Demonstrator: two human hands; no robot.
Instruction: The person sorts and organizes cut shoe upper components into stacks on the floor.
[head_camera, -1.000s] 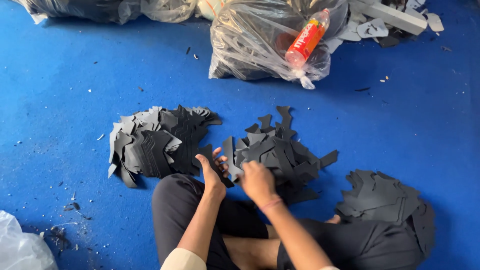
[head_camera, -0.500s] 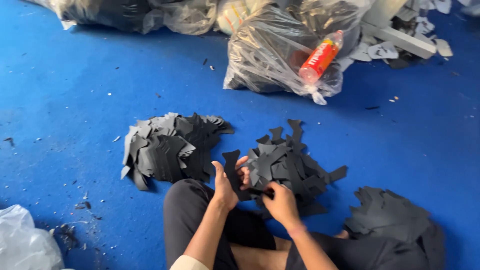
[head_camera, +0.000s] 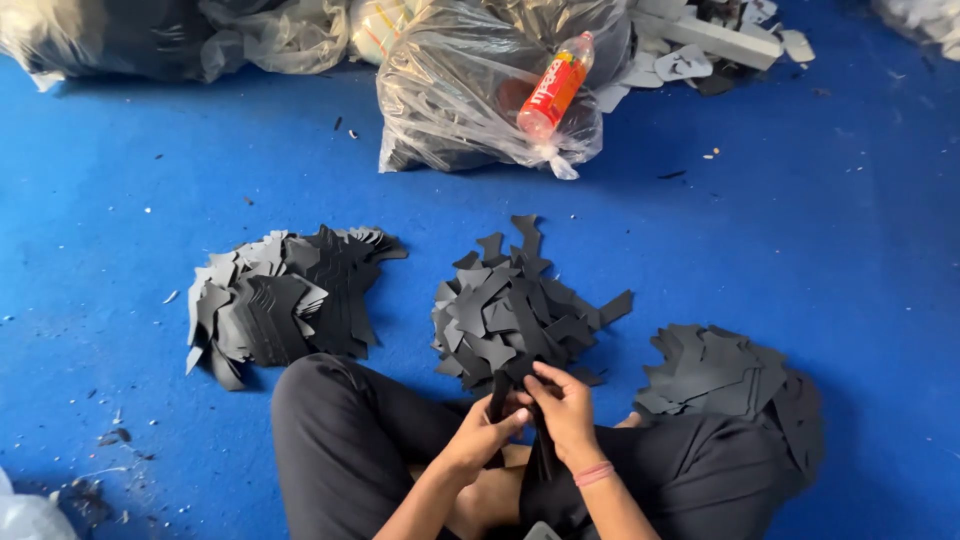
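Left edge: a clear bag corner (head_camera: 25, 515) pokes in at the bottom-left, with dark scraps (head_camera: 105, 440) scattered on the blue floor (head_camera: 130, 180) beside it. Open floor above that, up to the bags along the top edge.

Left pile (head_camera: 285, 300) of dark grey cut pieces: fanned and overlapping, its near edge just beside the person's left knee (head_camera: 330, 400). There is a clear strip of floor between it and the middle pile.

Middle pile (head_camera: 515, 310): looser, with pieces sticking out at the top and right. Its near edge sits right at the hands.

Left hand (head_camera: 480, 435) and right hand (head_camera: 565, 410) are together in the lap, between the crossed legs. Both are closed on a black cut piece (head_camera: 497, 395), fingers pinched around it. The piece hangs down between the hands; its lower end is lost against the black trousers, so I can't tell its full outline. A pink band (head_camera: 593, 474) is on the right wrist.

Right pile (head_camera: 715, 370): it touches or overlaps the right leg, with a narrow gap to the middle pile. Beyond its right edge the floor is open all the way to the frame edge.

Top centre: a tied clear plastic bag (head_camera: 470, 90) with an orange bottle (head_camera: 555, 85) lying on it, well apart from the piles, with a wide band of open floor between. Pale offcuts (head_camera: 700, 50) are at the top right.
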